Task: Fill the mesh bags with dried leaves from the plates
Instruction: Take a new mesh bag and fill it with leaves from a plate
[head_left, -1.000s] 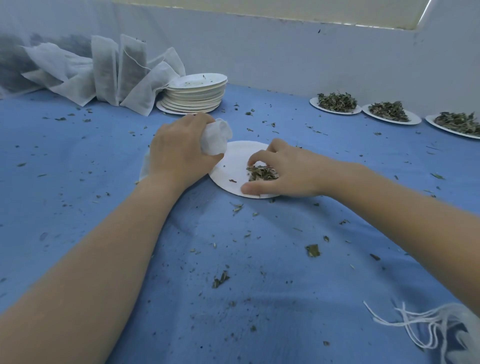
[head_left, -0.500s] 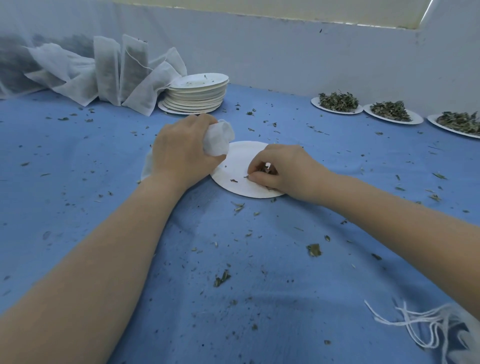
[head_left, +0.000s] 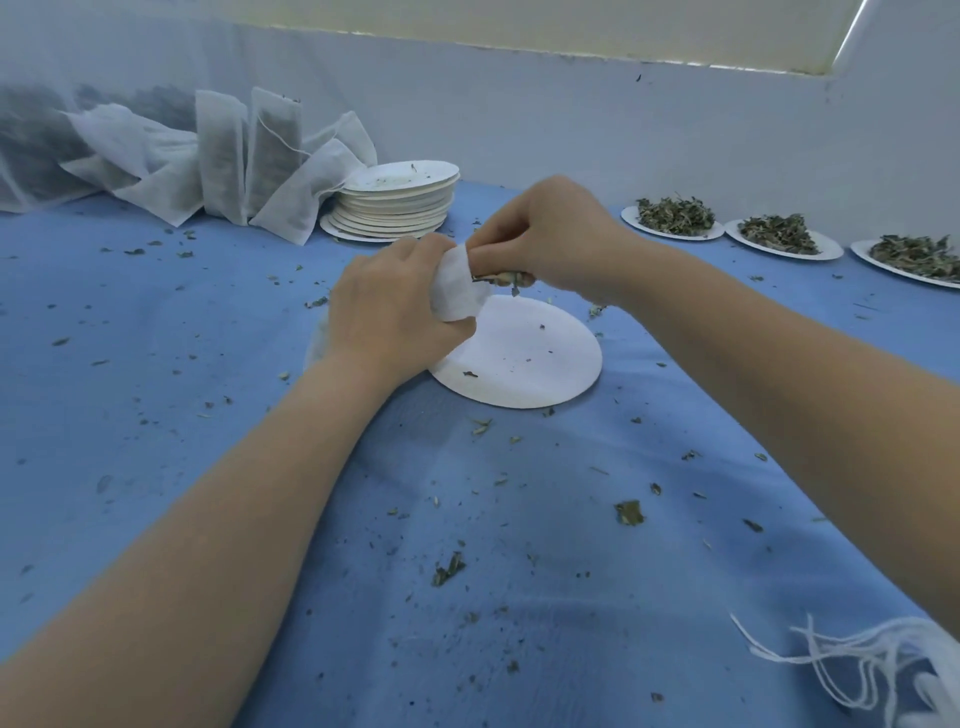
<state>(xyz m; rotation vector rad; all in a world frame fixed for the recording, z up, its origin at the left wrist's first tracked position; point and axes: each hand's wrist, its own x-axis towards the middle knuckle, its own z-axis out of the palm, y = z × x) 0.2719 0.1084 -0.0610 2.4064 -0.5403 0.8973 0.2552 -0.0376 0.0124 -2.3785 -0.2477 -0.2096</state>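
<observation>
- My left hand (head_left: 387, 306) grips the mesh bag (head_left: 457, 288), fingers curled round its gathered neck, mouth turned toward my other hand
- My right hand (head_left: 550, 236) is at that mouth, fingertips pinched together on a small tuft of dried leaves (head_left: 501, 279), a few bits poking out below the fingers
- To do this well I want the mouth held wide, so I should loosen the left thumb and let the opening gape rather than crush it shut
- I push the pinch well inside before letting go; releasing at the rim would likely scatter bits onto the table (head_left: 467, 519), which already carries plenty of crumbs
- Both hands hang just above the near plate (head_left: 524, 353), a sensible place, since strays would drop back onto it
- That plate holds only a few flecks, so I judge this is about the last pinch from it
- Three heaped plates (head_left: 784, 236) wait along the far right edge, well apart from my hands
- Filled bags (head_left: 270, 156) lean against the far wall beside the stack of used plates (head_left: 395, 202)
- Loose white strings (head_left: 857, 665) lie at the near right corner
</observation>
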